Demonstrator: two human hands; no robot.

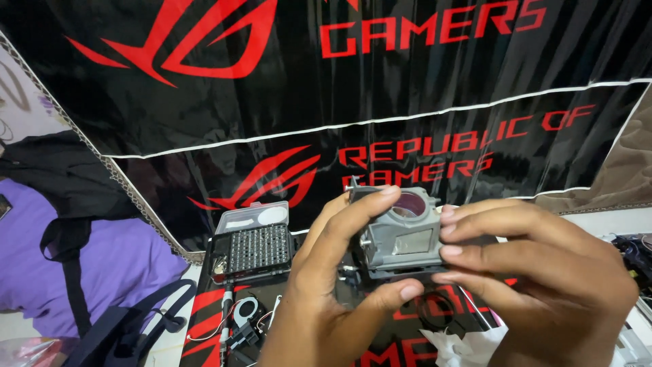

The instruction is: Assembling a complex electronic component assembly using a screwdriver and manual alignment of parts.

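A small grey boxy housing (pixel 401 238) with a round reddish-tinted lens opening on top and a pale rectangular window on its near face sits upright, raised above the black-and-red mat, pinched at both sides

Lighting: moderate, even, coming from above and in front of you. Glare: long pale streaks run down the glossy black banner (pixel 380 88) behind your work. Shadows: soft and shallow; dark patch under your hands (pixel 435 272), and the far left corner sits dim. Highlights: the round lens (pixel 409 204) on the grey housing (pixel 401 234) you hold catches a pinkish sheen. Focus: housing and fingers fairly sharp; your right hand (pixel 543 272) slightly soft at the lower edge. Distortion: wide-angle bending at the frame borders.
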